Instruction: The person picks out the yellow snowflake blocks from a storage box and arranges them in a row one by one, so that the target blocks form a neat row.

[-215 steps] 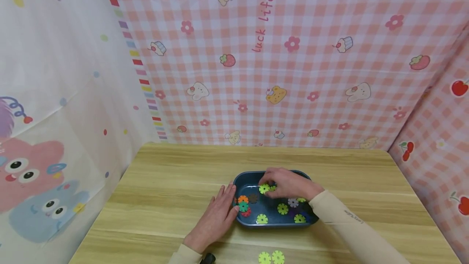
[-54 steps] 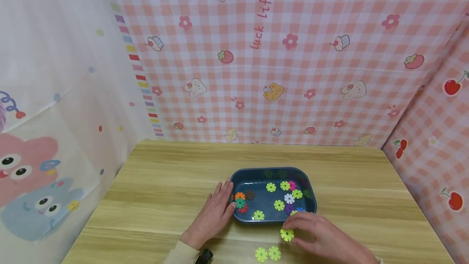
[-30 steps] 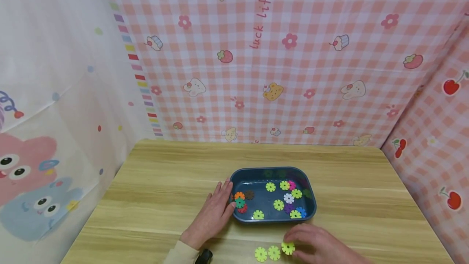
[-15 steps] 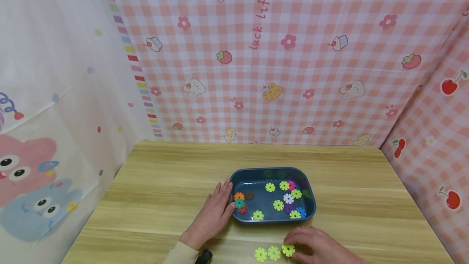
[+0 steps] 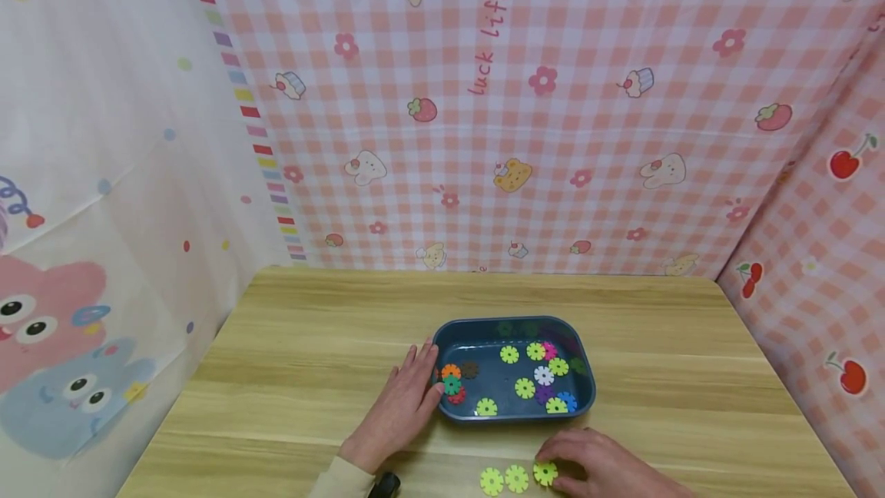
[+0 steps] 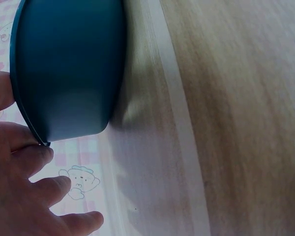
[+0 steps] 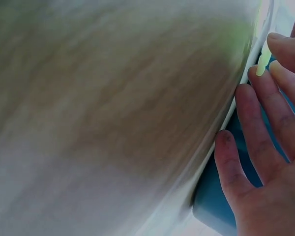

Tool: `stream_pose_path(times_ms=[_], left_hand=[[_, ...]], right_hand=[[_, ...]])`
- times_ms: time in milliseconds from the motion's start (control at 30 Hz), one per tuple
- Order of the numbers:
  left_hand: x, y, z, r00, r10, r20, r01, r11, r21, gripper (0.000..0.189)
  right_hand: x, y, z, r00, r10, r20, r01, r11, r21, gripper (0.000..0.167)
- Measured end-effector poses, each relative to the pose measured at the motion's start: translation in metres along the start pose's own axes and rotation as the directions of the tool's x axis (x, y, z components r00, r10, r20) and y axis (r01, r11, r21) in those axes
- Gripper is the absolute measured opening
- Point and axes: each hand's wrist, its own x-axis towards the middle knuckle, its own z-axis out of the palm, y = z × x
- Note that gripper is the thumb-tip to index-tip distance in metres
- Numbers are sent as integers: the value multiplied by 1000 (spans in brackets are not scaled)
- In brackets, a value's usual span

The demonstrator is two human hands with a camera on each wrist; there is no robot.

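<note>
My right hand pinches a yellow-green notched snowflake disc between thumb and fingers, low over the table in front of the tray. In the right wrist view the same disc shows edge-on at the fingertips. Two like discs lie flat just left of it, in a row with it. My left hand rests with fairly straight fingers at the left end of the dark blue tray. In the left wrist view the fingers of the left hand touch the tray's rim.
Inside the tray are several yellow-green discs, plus white, purple, blue and pink ones at the right. Orange, brown, green and red discs lie at its left end. A wooden table carries everything; patterned cloths hang behind and beside it.
Earlier my right hand was inside the tray among the discs. It has since brought a yellow-green disc out and down to the table beside the two others. My left hand has stayed put.
</note>
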Motion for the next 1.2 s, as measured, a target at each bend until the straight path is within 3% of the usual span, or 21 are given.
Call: stream_pose_path(times_ms=[200, 667, 767, 1000, 1200], left_hand=[[-1, 0, 1, 1000, -2, 4, 2, 1000, 0, 59], [-1, 0, 1, 1000, -4, -1, 4, 1000, 6, 59], [-1, 0, 0, 1000, -2, -3, 2, 1000, 7, 59], [-1, 0, 0, 1000, 8, -7, -8, 1000, 4, 59], [-1, -1, 0, 1000, 7, -3, -7, 1000, -2, 59]], right_hand=[[1, 0, 0, 999, 42, 23, -43, 998, 39, 22], [-2, -2, 0, 994, 104, 37, -105, 994, 26, 29], [-4, -6, -2, 997, 79, 26, -79, 997, 11, 30], [-10, -24, -13, 998, -69, -9, 69, 997, 22, 30], [-9, -38, -22, 984, -116, -134, 110, 993, -48, 29]])
